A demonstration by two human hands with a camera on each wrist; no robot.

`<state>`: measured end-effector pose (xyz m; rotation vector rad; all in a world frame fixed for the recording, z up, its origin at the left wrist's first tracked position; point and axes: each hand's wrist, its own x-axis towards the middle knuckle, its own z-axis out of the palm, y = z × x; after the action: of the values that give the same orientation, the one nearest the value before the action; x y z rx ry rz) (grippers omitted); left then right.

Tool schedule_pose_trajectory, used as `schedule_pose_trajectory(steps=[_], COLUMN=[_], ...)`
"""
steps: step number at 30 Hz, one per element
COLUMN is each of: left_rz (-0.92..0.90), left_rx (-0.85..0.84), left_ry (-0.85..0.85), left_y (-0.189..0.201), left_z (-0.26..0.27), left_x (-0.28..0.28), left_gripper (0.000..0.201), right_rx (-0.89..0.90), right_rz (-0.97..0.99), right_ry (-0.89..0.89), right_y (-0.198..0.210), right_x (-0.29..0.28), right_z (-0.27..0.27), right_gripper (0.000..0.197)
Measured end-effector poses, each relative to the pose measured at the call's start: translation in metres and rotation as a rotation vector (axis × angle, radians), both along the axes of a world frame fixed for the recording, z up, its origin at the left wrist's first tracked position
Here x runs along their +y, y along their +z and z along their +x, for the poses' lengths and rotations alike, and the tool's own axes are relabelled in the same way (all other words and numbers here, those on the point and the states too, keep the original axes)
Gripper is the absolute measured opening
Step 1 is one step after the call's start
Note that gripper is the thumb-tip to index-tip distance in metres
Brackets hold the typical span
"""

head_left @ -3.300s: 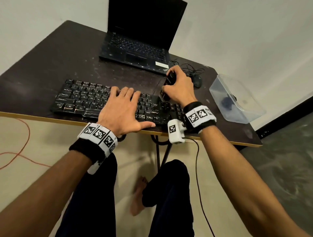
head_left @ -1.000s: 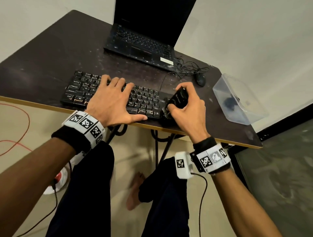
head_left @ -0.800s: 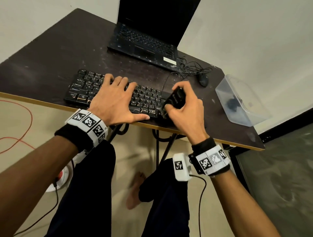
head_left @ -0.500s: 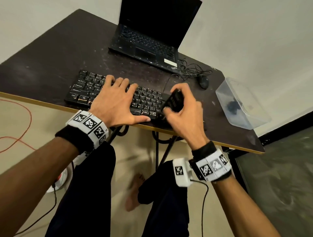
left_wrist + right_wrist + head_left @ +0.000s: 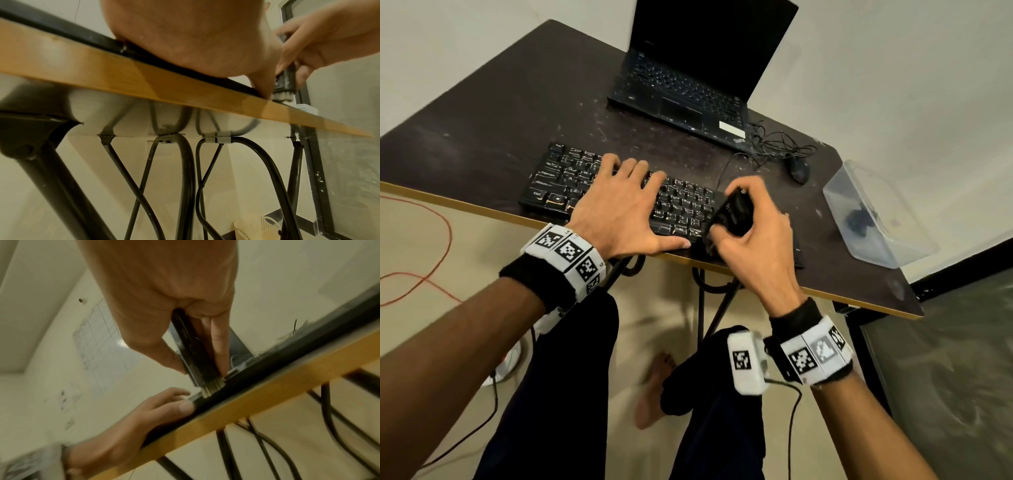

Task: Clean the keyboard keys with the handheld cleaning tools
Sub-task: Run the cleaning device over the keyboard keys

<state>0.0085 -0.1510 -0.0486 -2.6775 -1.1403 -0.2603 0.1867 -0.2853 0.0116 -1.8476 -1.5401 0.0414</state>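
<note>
A black keyboard (image 5: 551, 181) lies near the front edge of the dark table (image 5: 482, 113). My left hand (image 5: 616, 202) lies flat on its middle keys, fingers spread and straight, thumb along the front edge. My right hand (image 5: 750, 233) grips a black cleaning brush (image 5: 734, 214) over the keyboard's right part. In the right wrist view the brush (image 5: 191, 350) points down and its pale bristles (image 5: 211, 388) touch the keyboard's front edge beside my left hand's thumb (image 5: 183, 407). The left wrist view shows the brush (image 5: 285, 81) next to my left thumb (image 5: 265, 87).
An open black laptop (image 5: 688, 82) stands at the back of the table. A black mouse (image 5: 798, 169) with tangled cable lies right of it. A clear plastic box (image 5: 876, 216) sits at the table's right side. Black metal table legs (image 5: 185, 178) run underneath.
Over 3.3 seconds my right hand brought the brush from the keyboard's back right edge forward to the front right. In the last second it barely shifted. My left hand stays on the keys.
</note>
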Motion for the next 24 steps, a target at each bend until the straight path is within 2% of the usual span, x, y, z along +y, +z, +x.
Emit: schedule_pose_trajectory(steps=[2,6,10,13,17,20,24], left_rz=[-0.014,-0.014,-0.002,-0.002,0.0,0.0,-0.008], left_rx=[0.005,-0.009,0.0,0.0,0.007,0.013,0.007], left_ry=[-0.011,-0.009,-0.003,-0.012,-0.002,-0.007,-0.005], left_y=[0.0,0.001,0.0,0.0,0.0,0.001,0.0], left_z=[0.002,0.001,0.002,0.003,0.001,0.003,0.001], left_x=[-0.003,-0.002,-0.001,-0.002,0.0,-0.003,0.0], left_gripper=[0.135,0.134,0.132,0.132,0.132,0.132,0.132], right_rx=[-0.044,-0.035,-0.055,-0.07,-0.082,-0.063,-0.098], right_rz=[-0.026,0.005,-0.067,-0.049,-0.187,-0.119,-0.148], right_ry=[0.033,-0.033,0.079,0.013,0.095,0.046,0.152], right_y=[-0.002,0.001,0.004,0.01,0.014,0.014,0.012], right_x=[-0.008,0.006,0.002,0.012,0.015,0.018,0.016], right_z=[-0.007,-0.002,-0.004,0.006,0.008,0.008,0.003], right_gripper=[0.042,0.043,0.042,0.042,0.042,0.042,0.041])
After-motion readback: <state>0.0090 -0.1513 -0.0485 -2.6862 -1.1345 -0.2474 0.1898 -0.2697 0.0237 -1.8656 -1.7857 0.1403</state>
